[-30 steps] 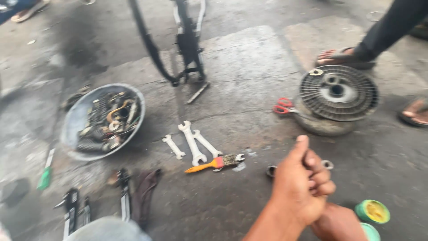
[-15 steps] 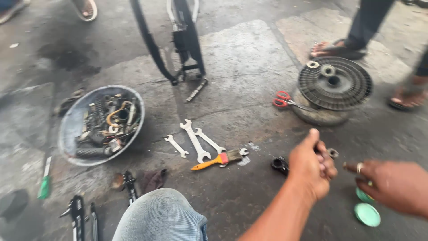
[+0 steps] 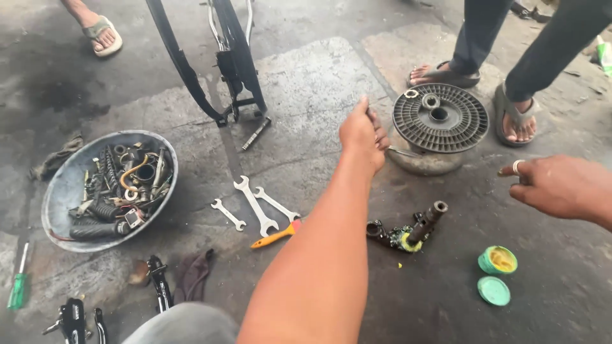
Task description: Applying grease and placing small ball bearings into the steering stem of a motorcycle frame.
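Left hand (image 3: 362,135): grip closing on something small, cannot tell what, reaching toward finned disc (image 3: 440,118).
Right hand (image 3: 561,188): hovering, fingers loosely curled, holding nothing.
Disc: looking heavy, stiff; gripping its rim seems best.

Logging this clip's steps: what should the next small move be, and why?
Probably carry the left hand a little further right onto the ribbed round disc: its curled fingers hover just beside the disc's rim, apart from it, while the right hand hangs clear, touching nothing.

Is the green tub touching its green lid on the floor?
Apart. The head view shows the green tub and the green lid lying side by side, with a narrow strip of bare floor between them.
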